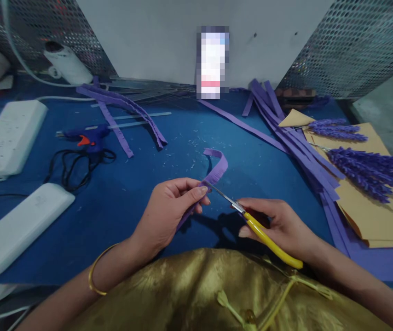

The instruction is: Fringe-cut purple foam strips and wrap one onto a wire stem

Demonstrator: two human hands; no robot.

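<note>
Near the table's front edge, my left hand (174, 209) pinches a purple paper strip (220, 169) between thumb and fingers. The strip's far end curls up and away beyond the fingertips, and its edge looks finely fringed. My right hand (279, 223) holds scissors with yellow handles (263, 236), fingers wrapped around them. The blades point up and left, and their tips meet the strip beside my left thumb. Part of the strip hangs below my left hand, partly hidden by it.
A blue glue gun (91, 137) with a black cord and white power strips (24, 230) lie left. Purple strips (296, 142), brown paper (386, 220) and purple flower stems (365, 168) are right. A pixelated phone (213, 62) stands at the back.
</note>
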